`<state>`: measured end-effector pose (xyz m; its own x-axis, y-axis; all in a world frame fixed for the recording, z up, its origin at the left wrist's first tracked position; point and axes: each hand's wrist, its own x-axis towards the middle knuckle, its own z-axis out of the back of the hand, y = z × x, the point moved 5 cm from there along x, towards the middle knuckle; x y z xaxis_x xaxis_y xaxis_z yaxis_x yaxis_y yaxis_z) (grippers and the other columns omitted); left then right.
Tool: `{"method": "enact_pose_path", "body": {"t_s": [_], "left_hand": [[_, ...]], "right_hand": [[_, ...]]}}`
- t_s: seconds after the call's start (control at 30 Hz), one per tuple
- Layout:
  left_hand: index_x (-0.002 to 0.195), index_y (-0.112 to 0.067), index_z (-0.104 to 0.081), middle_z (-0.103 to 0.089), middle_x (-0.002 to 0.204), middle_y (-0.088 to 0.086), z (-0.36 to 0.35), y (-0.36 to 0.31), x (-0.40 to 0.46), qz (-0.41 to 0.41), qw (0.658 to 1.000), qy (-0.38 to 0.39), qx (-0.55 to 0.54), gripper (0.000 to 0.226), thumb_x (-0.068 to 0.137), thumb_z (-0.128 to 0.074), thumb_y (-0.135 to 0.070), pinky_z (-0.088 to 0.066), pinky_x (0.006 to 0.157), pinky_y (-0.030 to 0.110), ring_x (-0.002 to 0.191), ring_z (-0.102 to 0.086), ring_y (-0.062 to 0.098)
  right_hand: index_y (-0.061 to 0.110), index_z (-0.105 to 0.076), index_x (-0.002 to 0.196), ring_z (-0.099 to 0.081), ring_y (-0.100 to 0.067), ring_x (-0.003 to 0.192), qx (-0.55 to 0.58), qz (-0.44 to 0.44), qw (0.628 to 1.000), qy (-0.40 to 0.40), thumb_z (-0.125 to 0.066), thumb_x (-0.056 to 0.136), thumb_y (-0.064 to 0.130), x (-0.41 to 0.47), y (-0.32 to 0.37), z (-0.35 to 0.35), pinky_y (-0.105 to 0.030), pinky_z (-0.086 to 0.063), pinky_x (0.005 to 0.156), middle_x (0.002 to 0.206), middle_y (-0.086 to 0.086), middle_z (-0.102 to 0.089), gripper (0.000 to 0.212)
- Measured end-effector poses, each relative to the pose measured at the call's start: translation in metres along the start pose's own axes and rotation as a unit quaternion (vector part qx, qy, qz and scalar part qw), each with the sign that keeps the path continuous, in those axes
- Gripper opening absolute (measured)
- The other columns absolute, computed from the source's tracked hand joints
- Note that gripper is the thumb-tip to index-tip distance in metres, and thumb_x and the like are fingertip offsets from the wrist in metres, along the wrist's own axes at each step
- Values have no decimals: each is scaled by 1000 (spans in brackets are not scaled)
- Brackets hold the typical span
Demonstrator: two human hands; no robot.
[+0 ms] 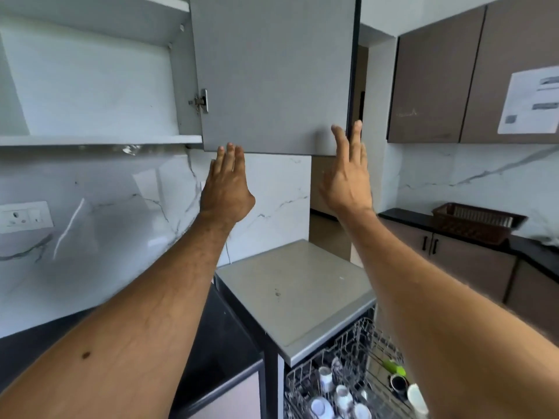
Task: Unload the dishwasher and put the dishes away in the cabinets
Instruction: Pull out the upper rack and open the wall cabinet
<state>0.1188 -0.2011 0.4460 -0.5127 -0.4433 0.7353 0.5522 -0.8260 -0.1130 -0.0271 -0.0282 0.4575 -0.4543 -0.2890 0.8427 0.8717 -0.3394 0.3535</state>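
Dishwasher rack (341, 373), pulled out at 5 o'clock of the view, holds several white cups (328, 397) upside down, with a green item (393, 368) at its 3 o'clock side; nothing appears to be in either hand. Both arms reach up toward the cabinet door (272, 71), which stands swung open at 12 o'clock. Left hand (228, 182), fingers straight and together, lies just below the door's lower edge; right hand (349, 173), fingers straight and slightly spread, reaches the door's lower free corner, contact uncertain. Neither hand grips anything. The cabinet shelf (99, 140), at 10 o'clock, shows bare, probably opened to receive dishes. The dishwasher top (296, 285) sits below the door.
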Motion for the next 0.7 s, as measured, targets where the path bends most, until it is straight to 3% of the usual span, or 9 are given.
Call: {"method": "enact_pose_path", "body": {"t_s": [0.13,0.23,0.47,0.7], "left_hand": [[156,-7,-5,-1,165,8,-31,0,-29,2,999,21,-42,83,87,-51,-6,-1,123,36,152,4,22],[156,-8,-5,0,165,6,-59,-1,-54,7,997,45,-67,81,88,-49,-4,-1,123,35,151,4,21],[156,-6,-11,-6,164,8,-115,-24,-107,-22,988,81,-126,78,88,-49,-2,-1,123,33,152,0,22],[155,-8,-16,-15,163,10,-160,-59,-155,-77,974,123,-175,78,87,-54,-5,-12,123,38,151,-10,25]], "right_hand": [[23,-10,156,-21,-36,146,-25,-7,1000,2,-48,78,3,-30,-14,-7,-52,-28,116,166,-5,2,88],[25,-8,156,-14,-33,149,-41,-29,998,39,-49,80,4,-59,-32,-19,-51,-23,119,166,-2,4,89],[25,-17,153,-14,-34,148,-84,-88,986,109,-48,85,9,-130,-67,-33,-55,-28,115,165,2,2,77],[24,-24,150,-16,-33,147,-135,-159,965,159,-42,81,3,-196,-109,-23,-53,-29,116,165,-1,-3,74]]}}
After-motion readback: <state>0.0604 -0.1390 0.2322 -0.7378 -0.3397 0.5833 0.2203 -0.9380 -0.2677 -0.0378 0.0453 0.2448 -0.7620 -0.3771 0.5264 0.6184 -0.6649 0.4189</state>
